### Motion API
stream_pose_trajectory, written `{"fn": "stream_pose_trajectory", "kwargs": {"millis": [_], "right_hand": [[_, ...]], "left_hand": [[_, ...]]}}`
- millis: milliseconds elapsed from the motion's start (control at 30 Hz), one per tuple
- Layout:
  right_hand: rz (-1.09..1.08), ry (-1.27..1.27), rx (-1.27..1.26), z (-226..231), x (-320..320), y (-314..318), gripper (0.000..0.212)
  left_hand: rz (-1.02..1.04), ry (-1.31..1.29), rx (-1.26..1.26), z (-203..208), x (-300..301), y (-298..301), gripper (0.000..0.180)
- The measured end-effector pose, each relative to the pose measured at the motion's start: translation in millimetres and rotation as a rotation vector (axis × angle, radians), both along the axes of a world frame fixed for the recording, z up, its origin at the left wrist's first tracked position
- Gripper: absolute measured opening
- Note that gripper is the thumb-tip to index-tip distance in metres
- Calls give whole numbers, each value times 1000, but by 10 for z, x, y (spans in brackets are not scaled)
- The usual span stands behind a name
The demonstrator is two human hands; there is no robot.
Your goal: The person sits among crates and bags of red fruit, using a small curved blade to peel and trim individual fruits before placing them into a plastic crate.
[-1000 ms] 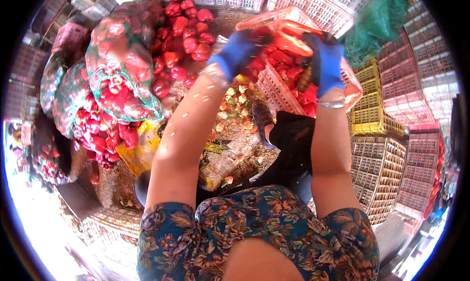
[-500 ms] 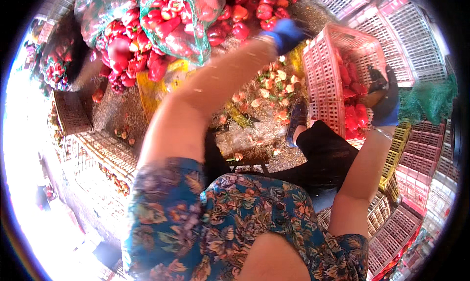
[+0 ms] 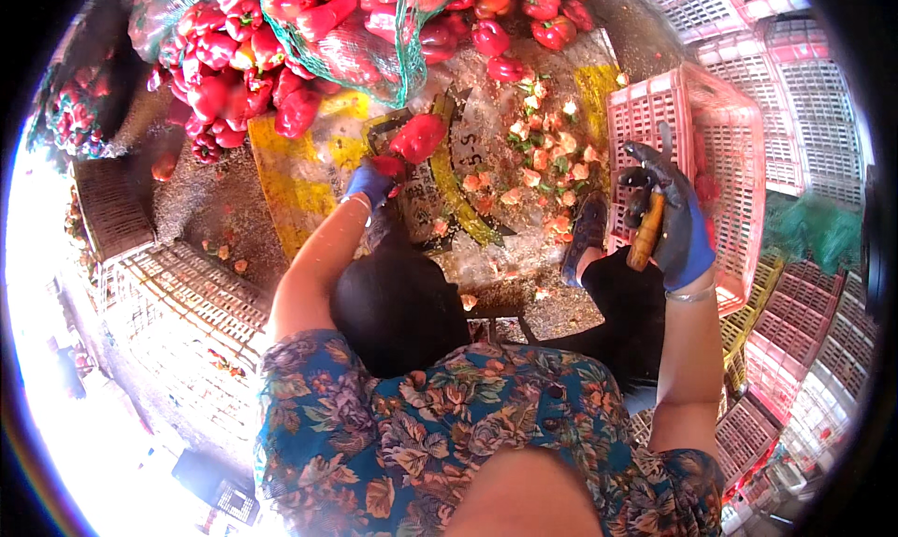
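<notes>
My left hand [image 3: 372,183], in a blue glove, grips a red bell pepper [image 3: 386,166] above my left knee. A larger red bell pepper [image 3: 418,137] touches or overlaps it at the far side; I cannot tell whether the hand holds both. My right hand [image 3: 681,226], in a blue and black glove, is wrapped round a tool with a wooden handle [image 3: 645,235]. A thin grey part sticks up past the fingers, too indistinct to name. This hand is in front of a pink plastic crate [image 3: 645,107], whose red contents are mostly hidden by hand and crate wall.
Red peppers [image 3: 224,79] are heaped at the far left, beside a green mesh sack [image 3: 407,69] of peppers. Cut pepper cores [image 3: 552,153] litter the ground between my feet. Stacked crates [image 3: 795,322] line the right; green netting [image 3: 814,233] hangs there. A pale crate [image 3: 187,303] stands left.
My left hand has swung back left and nearer from beside the crate, and now has a pepper. My right hand has come out of the crate, showing the wooden handle.
</notes>
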State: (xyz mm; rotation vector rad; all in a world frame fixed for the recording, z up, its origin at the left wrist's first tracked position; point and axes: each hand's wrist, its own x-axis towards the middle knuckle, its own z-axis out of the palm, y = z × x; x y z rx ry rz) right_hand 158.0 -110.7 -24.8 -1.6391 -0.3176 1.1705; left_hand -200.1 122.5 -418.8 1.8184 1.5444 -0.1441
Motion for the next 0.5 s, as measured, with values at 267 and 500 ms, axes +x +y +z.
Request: {"fn": "stream_pose_trajectory", "kwargs": {"millis": [267,500], "right_hand": [[13,-74,-83,-59,-331,323,30],[338,55,67,-53,-584,235,47]], "left_hand": [[355,-537,-256,998,440,-150,61],[-35,-1334,-428,2184,888,-104,76]]}}
